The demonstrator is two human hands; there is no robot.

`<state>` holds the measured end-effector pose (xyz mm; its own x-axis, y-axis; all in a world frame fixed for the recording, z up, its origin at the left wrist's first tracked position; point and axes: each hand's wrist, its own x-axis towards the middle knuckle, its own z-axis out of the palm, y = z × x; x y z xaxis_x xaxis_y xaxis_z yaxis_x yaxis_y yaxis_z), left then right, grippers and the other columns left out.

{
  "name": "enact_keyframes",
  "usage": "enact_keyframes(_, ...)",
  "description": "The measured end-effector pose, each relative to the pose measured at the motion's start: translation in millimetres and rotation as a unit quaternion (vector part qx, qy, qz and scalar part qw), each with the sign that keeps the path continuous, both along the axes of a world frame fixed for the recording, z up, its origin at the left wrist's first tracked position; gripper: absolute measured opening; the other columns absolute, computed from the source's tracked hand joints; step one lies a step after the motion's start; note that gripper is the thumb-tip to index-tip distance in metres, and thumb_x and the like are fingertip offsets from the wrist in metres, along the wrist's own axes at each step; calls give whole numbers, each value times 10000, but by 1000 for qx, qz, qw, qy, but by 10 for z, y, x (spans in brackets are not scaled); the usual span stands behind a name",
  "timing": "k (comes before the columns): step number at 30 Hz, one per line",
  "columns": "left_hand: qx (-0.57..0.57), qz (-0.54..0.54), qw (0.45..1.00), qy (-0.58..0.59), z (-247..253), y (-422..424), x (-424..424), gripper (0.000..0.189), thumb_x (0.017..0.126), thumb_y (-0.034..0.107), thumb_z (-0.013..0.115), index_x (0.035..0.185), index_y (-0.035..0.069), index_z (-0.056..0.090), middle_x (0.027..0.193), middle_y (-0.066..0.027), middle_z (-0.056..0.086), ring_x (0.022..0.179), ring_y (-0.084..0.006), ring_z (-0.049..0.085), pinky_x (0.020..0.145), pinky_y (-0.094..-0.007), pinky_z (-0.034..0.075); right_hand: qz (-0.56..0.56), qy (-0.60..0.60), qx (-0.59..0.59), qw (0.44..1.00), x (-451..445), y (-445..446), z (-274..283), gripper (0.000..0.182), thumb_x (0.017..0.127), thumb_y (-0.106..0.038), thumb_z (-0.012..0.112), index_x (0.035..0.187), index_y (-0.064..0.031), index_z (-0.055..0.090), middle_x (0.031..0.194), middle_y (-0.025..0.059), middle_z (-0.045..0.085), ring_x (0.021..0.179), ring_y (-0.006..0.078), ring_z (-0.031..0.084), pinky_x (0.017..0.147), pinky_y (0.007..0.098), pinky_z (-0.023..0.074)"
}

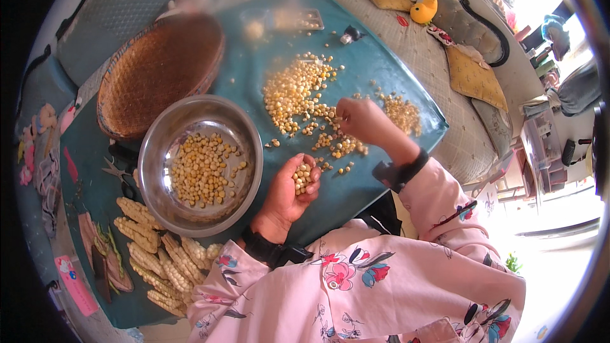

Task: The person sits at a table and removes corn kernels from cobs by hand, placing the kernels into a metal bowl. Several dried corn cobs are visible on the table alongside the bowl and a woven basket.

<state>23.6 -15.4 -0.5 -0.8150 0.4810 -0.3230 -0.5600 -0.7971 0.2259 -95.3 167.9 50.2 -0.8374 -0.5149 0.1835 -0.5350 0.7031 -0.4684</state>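
My left hand (286, 190) is cupped palm up around a handful of round pale-yellow seeds (302, 178), just right of the steel bowl. My right hand (364, 121) is over the right edge of a loose seed pile (298, 93), its fingers curled together. Whether a seed is between those fingertips is hidden. Smaller scatters of seeds (340, 145) lie below that hand, and a browner heap (402, 112) is to its right. The wide stainless steel bowl (248, 128) has a layer of similar seeds (200, 169) on its bottom.
A woven basket (157, 76) stands behind the bowl on the green-covered table (329, 209). Pale corn cobs (162, 267) lie at the front left, near scissors (116, 171) and a brown knife-like tool (100, 271). A clear plastic tray (310, 20) sits at the far side, a sofa (381, 33) beyond.
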Motion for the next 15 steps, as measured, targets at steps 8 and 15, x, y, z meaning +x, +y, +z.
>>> enact_keyframes(8,-14,1,1000,4,-3,-7,0,220,905,294,414,827,106,497,679,-45,464,492,-100,410,368,-172,283,130,2,-9,992,72,-107,-14,73,701,-73,563,765,-49,590,748,125,577,693,311,570,612,392,457)
enact_keyframes(15,-29,2,1000,-3,30,11,1,217,903,289,414,819,107,496,671,-46,459,486,-101,403,362,-171,280,77,-2,122,989,153,-70,-109,101,700,-112,565,767,-38,582,744,135,584,719,316,576,625,403,464)
